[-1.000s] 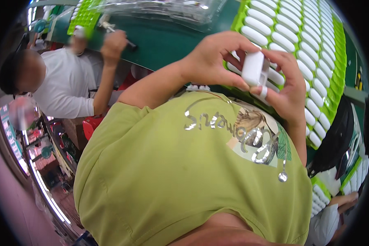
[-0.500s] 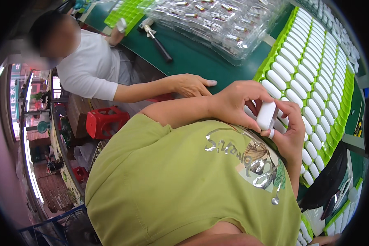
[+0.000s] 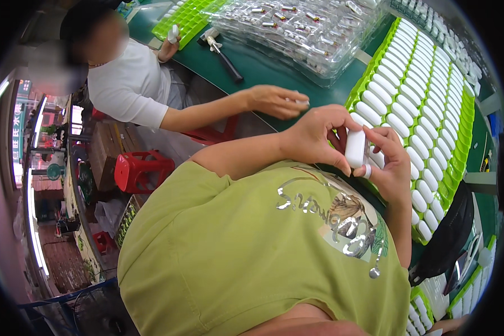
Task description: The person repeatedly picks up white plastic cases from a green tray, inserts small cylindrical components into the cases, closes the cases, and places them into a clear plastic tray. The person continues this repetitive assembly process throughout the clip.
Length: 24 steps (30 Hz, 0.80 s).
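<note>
Close to my chest, a small white rounded plastic case (image 3: 354, 150) is held between my two hands. My left hand (image 3: 322, 137) pinches its left side, thumb below and fingers above. Gripping the right side is my right hand (image 3: 391, 162), its fingers curled round the edge. A grey, see-through strip shows along the case's right side; what it is I cannot make out. Just beyond my hands lies a bright green tray (image 3: 350, 102) with rows of similar white oblong pieces (image 3: 399, 124).
A co-worker's hand (image 3: 277, 102) reaches over the green table (image 3: 263, 77) at my left. Farther off are a black-handled tool (image 3: 225, 63), clear plastic trays (image 3: 297, 36) of small parts and another green tray (image 3: 187, 22). A black cloth-like item (image 3: 445, 241) lies at right.
The case has turned slightly in my hands and shows more of its broad face. The co-worker's near hand has lifted off the table, and their other hand now holds up a small white piece.
</note>
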### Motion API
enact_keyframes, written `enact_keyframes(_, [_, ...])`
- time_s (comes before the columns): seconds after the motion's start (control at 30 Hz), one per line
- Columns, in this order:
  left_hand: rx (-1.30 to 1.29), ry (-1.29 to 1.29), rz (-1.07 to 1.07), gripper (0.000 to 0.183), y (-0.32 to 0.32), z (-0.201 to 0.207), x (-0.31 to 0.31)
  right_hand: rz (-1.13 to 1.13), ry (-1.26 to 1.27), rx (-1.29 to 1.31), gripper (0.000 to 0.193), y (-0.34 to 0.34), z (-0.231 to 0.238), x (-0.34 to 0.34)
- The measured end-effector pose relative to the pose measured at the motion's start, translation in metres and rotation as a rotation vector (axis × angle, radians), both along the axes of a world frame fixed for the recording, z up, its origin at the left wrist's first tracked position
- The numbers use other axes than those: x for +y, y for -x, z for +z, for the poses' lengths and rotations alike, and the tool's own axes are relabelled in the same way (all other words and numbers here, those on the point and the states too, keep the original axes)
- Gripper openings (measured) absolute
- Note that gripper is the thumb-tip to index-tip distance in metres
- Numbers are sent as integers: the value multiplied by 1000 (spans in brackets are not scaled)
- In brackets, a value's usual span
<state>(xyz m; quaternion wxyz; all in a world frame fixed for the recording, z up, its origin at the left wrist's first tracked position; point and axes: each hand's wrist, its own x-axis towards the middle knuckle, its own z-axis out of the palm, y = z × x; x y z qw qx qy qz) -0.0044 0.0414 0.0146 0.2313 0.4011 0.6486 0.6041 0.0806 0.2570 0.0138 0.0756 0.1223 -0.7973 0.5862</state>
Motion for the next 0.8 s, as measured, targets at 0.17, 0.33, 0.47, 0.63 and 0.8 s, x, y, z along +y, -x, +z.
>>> enact_keyframes(0.17, [-145, 13, 91, 65, -3, 3, -6, -34, -36, 90, 59, 0, -5, -7])
enact_keyframes(0.33, [-190, -104, 114, 59, 1, -11, -17, -78, -67, 73, 40, 0, -4, -22])
enact_keyframes(0.47, [-309, -221, 88, 41, 2, -22, -26, -76, 3, 78, 33, 3, -13, -37])
enact_keyframes(0.63, [-232, -313, 214, 40, 8, -35, -38, -158, -53, 120, 33, 8, -21, -55])
enact_keyframes(0.8, [96, -331, 348, 46, 4, -48, -43, -307, -301, 390, 36, 21, -26, -75])
